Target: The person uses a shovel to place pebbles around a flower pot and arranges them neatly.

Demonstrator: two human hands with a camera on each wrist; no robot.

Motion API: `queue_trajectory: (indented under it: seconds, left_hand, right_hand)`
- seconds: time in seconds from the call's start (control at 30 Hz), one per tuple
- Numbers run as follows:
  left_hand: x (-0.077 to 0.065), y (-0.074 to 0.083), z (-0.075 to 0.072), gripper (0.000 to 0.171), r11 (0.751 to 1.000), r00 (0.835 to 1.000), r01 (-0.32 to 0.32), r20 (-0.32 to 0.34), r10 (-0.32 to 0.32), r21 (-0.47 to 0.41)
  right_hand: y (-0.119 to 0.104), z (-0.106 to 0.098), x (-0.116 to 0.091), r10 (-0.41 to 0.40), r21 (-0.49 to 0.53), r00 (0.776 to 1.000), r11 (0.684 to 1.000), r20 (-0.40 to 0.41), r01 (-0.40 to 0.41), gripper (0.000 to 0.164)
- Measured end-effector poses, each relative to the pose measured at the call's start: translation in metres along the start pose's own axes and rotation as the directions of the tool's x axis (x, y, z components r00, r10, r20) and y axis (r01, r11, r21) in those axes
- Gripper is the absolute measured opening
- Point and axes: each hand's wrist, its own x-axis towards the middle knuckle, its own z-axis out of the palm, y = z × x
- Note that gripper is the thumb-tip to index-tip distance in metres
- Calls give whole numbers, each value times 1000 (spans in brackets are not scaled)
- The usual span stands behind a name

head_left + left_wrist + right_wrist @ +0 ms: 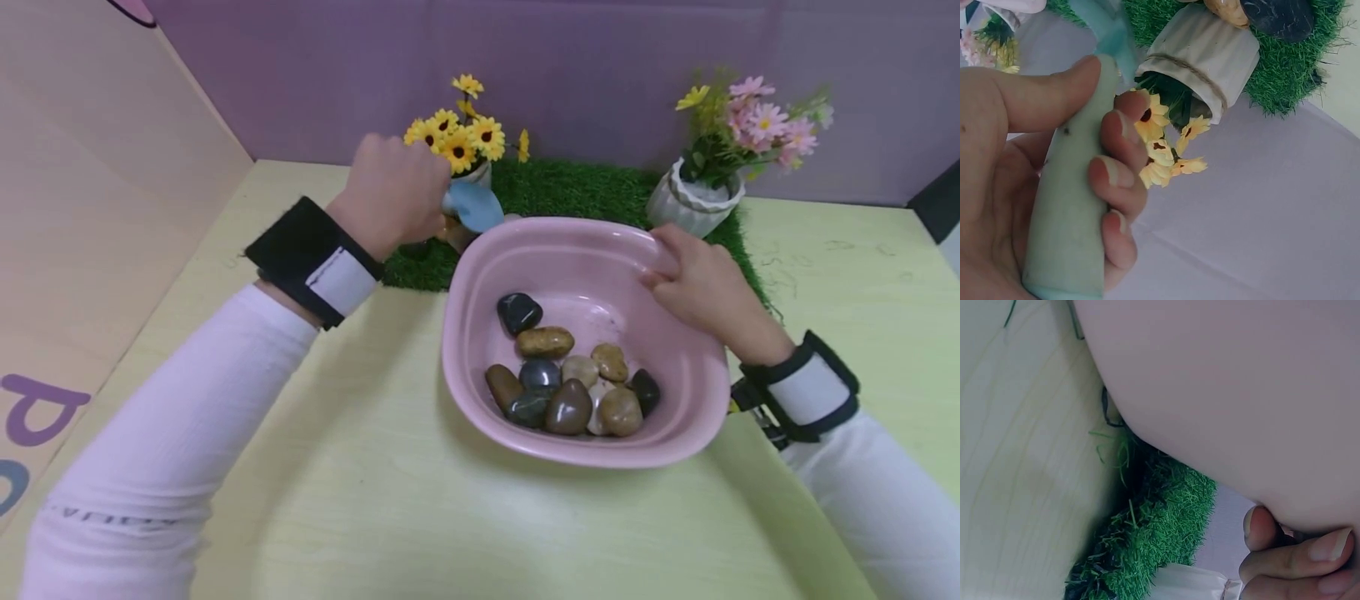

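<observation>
In the head view, my left hand grips a small shovel by its handle. The left wrist view shows fingers and thumb wrapped around the pale green handle. A light blue blade points right, just beyond the far left rim of a pink plastic basin. My right hand pinches the basin's far right rim, with the thumb inside and fingers on the outer wall. The basin tilts toward me. Several smooth stones, black, brown and cream, lie gathered at its near side.
Behind the basin lies an artificial grass mat. On it stand a pot of yellow flowers and a white pot with pink flowers. More stones sit by the yellow flowers. A purple panel rises at the back.
</observation>
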Motion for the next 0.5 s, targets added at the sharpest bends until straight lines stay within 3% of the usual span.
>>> queue_trajectory:
  seconds: [0.1, 0.2, 0.37, 0.5]
  left_hand:
    - [0, 0, 2, 43, 1000, 999, 5, -38, -5, -9]
    - [1, 2, 5, 38, 1000, 991, 5, -134, -7, -20]
    - [2, 5, 9, 20, 997, 950, -2, -311, -21, -72]
    - [3, 8, 6, 35, 994, 923, -9, -384, -33, -109]
  right_hand:
    - [0, 0, 0, 3, 1, 1000, 1000, 3, -3, 48]
    - [0, -1, 0, 5, 3, 1000, 1000, 9, -5, 48]
    - [0, -1, 0, 11, 3, 1000, 1000, 9, -11, 47]
    - [0, 0, 0, 15, 4, 1000, 1000, 12, -15, 47]
